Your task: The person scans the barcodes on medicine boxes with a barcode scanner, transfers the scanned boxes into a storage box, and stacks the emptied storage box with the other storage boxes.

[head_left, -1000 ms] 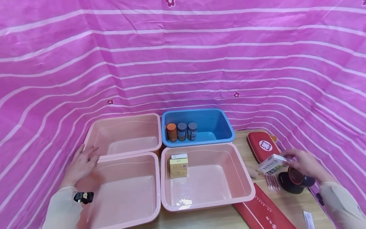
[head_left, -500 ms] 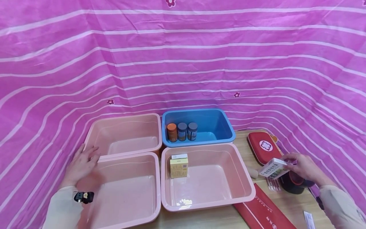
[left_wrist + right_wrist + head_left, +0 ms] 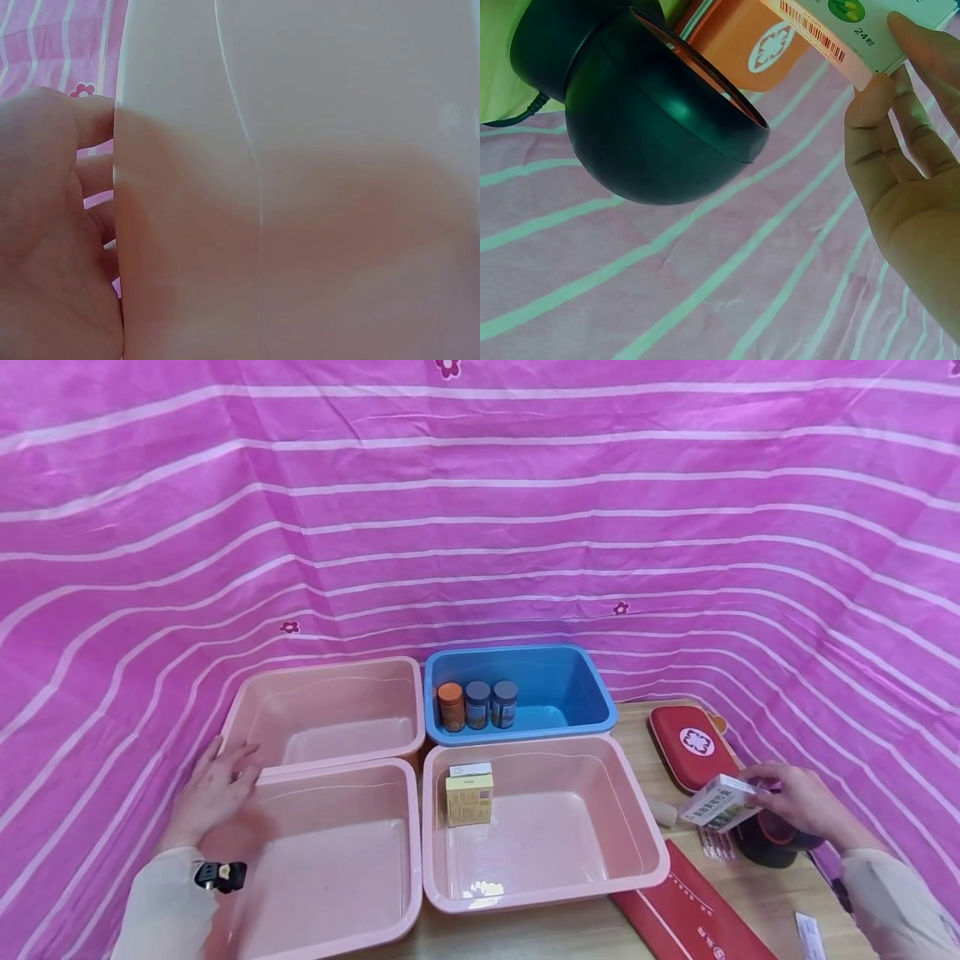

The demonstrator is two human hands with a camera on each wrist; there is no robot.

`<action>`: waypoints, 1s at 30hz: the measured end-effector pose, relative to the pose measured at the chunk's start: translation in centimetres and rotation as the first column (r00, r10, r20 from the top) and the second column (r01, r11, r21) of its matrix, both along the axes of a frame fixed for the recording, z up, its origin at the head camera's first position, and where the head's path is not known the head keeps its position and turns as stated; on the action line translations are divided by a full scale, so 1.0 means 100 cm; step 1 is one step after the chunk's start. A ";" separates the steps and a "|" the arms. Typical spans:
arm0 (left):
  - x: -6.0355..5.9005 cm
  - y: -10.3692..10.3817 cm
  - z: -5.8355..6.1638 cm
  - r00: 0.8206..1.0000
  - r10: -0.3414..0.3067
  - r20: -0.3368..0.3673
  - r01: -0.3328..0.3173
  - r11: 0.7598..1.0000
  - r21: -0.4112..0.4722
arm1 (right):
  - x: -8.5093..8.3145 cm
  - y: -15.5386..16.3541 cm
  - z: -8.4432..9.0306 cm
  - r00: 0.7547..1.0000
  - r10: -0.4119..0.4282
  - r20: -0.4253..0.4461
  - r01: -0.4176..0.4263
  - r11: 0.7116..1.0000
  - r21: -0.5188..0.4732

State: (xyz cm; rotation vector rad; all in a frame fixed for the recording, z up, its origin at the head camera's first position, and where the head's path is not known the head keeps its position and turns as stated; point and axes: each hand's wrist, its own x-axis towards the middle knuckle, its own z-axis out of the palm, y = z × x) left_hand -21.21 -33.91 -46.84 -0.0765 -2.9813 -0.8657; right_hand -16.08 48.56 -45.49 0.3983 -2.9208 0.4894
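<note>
Right hand (image 3: 798,795) at lower right of frame, pinching white medicine box (image 3: 718,803) directly above black scanner (image 3: 772,842); box's long axis tilted, barcode edge toward scanner; left hand (image 3: 212,793) flat, fingers relaxed, resting on left pink bin (image 3: 330,935).

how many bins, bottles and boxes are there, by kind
pink bins: 3 (back left, front left, front right)
blue bin: 1
bottles in the blue bin: 3 (orange-capped, two dark-capped)
boxes: 2 (yellow box in the front right bin, white box held by the right hand)
total: 9
</note>
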 end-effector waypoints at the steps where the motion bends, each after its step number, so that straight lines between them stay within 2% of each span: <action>1: 0.000 0.000 0.000 1.000 -0.001 0.000 0.001 1.000 -0.002 | 0.000 -0.001 0.002 1.000 -0.007 0.015 0.007 1.000 -0.007; 4: 0.000 0.000 0.001 1.000 -0.003 0.001 0.003 1.000 0.001 | 0.000 -0.005 0.012 1.000 -0.009 0.019 0.010 1.000 -0.020; 7: 0.000 0.001 0.001 1.000 -0.004 -0.003 0.004 1.000 -0.002 | -0.005 -0.012 0.030 1.000 0.021 -0.020 -0.022 0.999 -0.038; 11: -0.001 0.000 0.000 1.000 -0.017 -0.022 0.017 1.000 -0.015 | -0.017 -0.029 0.070 0.996 0.061 -0.071 -0.064 0.997 -0.043; 15: 0.000 -0.001 0.000 0.999 -0.025 -0.046 0.023 0.999 -0.029 | -0.038 -0.062 0.117 0.991 0.096 -0.096 -0.101 0.993 -0.053; 19: 0.000 -0.003 0.000 0.998 -0.026 -0.065 0.025 0.999 -0.023 | -0.069 -0.116 0.154 0.969 0.201 -0.142 -0.209 0.977 -0.042; 23: 0.001 -0.005 0.000 0.997 -0.028 -0.075 0.027 1.000 -0.016 | -0.109 -0.185 0.178 0.930 0.337 -0.144 -0.345 0.938 -0.032; 27: 0.000 -0.004 -0.001 0.997 -0.029 -0.066 0.028 0.999 -0.017 | -0.148 -0.257 0.188 0.892 0.447 -0.070 -0.450 0.892 -0.035; 30: 0.000 -0.003 -0.001 0.997 -0.032 -0.066 0.031 0.999 -0.013 | -0.171 -0.315 0.185 0.863 0.505 -0.006 -0.505 0.863 -0.036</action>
